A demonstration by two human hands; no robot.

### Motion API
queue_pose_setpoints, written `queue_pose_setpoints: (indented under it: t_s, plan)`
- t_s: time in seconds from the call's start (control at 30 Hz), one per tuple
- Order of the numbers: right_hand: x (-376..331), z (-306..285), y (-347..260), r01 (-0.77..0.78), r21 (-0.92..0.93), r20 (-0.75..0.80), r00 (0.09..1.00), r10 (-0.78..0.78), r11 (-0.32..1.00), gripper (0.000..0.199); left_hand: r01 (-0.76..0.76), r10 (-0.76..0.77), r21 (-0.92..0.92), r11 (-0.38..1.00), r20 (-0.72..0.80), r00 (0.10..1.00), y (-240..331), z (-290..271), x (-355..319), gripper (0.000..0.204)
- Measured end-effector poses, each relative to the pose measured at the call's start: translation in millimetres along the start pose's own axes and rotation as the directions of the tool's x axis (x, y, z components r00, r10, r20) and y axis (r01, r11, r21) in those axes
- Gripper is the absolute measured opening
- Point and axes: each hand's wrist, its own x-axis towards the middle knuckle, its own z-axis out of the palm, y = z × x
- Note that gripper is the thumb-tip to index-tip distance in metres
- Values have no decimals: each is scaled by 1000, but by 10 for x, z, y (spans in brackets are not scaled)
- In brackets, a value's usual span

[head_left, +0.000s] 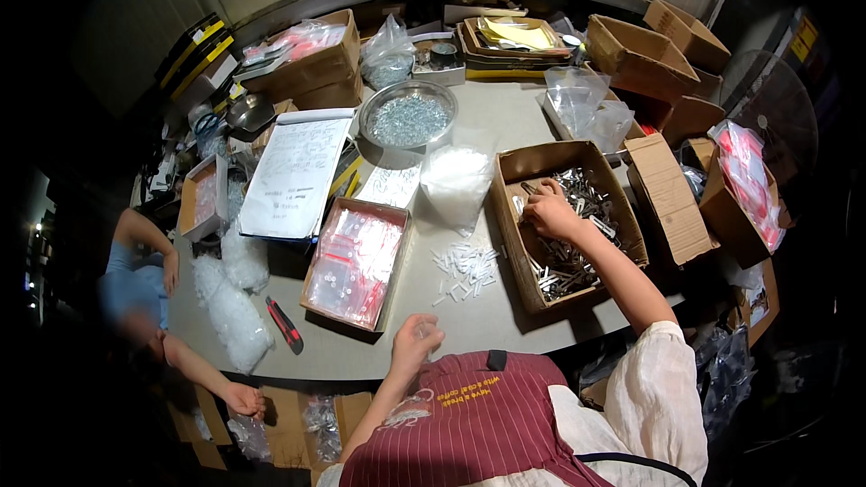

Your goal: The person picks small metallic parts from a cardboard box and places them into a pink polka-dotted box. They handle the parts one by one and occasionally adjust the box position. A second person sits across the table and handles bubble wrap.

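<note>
My right hand (552, 213) reaches into a cardboard box (515, 263) of small metal pieces (591, 198), fingers bent together over them; what they pinch is too small to make out. By the table's near edge, my left hand (417, 339) is curled closed, and something clear seems to be in it. Ahead of it lies a loose pile of white plastic plugs (465, 269), with an open clear bag of white pieces (456, 182) standing behind. Left of the pile is a box (386, 307) of red-edged zip bags (354, 261).
A steel bowl (410, 117) of small screws, a clipboard with written sheets (298, 171) and a red utility knife (285, 326) lie on the table (379, 356). At left, another person's hand (244, 399) holds a clear bag. Cardboard boxes (667, 189) crowd the right.
</note>
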Motion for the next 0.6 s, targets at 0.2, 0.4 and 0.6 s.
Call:
queue_pose_setpoints:
  t_s: [0.2, 0.4, 0.6]
  plan:
    - [-33, -78, -77, -40, -18, 123, 992, 42, 999, 21, -6, 7, 29, 1000, -6, 1000, -32, 1, 36, 34]
    - [97, -427, -230, -55, 128, -196, 977, 80, 990, 16, -46, 42, 121, 992, 31, 999, -130, -63, 82, 33]
    - [171, -1668, -1348, 1, 613, -305, 923, 236, 790, 13, -386, 426, 560, 733, 65, 902, 683, 359, 70, 29]
